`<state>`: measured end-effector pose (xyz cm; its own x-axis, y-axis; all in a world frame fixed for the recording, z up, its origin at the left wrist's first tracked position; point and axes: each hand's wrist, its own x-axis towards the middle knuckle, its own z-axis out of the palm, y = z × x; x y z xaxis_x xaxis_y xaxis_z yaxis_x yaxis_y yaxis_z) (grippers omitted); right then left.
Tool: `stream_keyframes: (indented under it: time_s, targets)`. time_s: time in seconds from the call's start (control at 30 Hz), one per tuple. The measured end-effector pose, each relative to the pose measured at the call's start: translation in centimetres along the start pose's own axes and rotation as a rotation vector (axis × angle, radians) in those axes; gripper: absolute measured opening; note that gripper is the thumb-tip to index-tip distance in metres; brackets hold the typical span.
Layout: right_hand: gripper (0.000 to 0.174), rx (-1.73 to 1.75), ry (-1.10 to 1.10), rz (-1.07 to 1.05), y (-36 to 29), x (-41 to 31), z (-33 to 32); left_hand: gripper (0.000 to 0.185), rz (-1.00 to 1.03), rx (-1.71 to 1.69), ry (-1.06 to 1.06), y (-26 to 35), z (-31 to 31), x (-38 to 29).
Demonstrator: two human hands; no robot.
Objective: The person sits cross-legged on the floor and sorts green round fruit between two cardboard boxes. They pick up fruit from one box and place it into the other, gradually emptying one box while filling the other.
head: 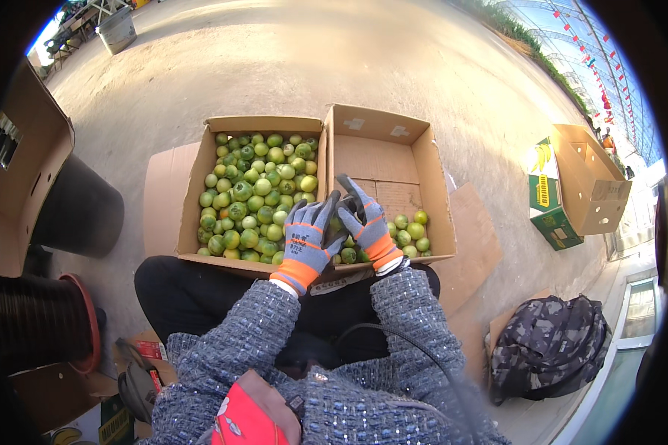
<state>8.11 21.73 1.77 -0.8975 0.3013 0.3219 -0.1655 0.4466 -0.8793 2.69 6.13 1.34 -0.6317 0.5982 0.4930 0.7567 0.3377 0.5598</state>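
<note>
Two open cardboard boxes stand side by side before me. Many green tomatoes [249,191] fill the left cardboard box [193,189]; a small group of green tomatoes [416,230] lies at the near end of the right cardboard box [441,194]. My left hand [310,228], in a grey and orange work glove, is over the near inner corner of the left box. My right hand [367,219], gloved alike, is close against it over the right box, index finger extended. A greenish round thing shows partly between the hands; the fingers hide most of it, and which hand holds it is unclear.
Flattened cardboard [473,239] lies under and beside the boxes. A green and white banana carton [576,189] stands at the right, above a camouflage-patterned bag [548,347]. At the left are a dark bucket [80,206] and another cardboard box [44,139]; a pail [116,30] stands far off.
</note>
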Motion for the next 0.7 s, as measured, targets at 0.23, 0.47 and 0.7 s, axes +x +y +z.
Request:
stream_keyframes:
  time_s: [0.23,0.47,0.7]
  targets:
    - [0.055,-0.265,0.040,0.010,-0.2,0.1,0.8,0.057,-0.125,-0.049,0.058,-1.0,-0.3,0.1]
    - [0.051,-0.533,-0.012,-0.006,-0.2,0.5,1.4,0.042,-0.900,-1.238,0.467,-11.8,-4.2,7.0]
    - [0.051,-0.502,-0.025,0.043,-0.2,0.3,1.0,0.047,-0.809,-1.023,0.181,-7.6,-1.9,3.4]
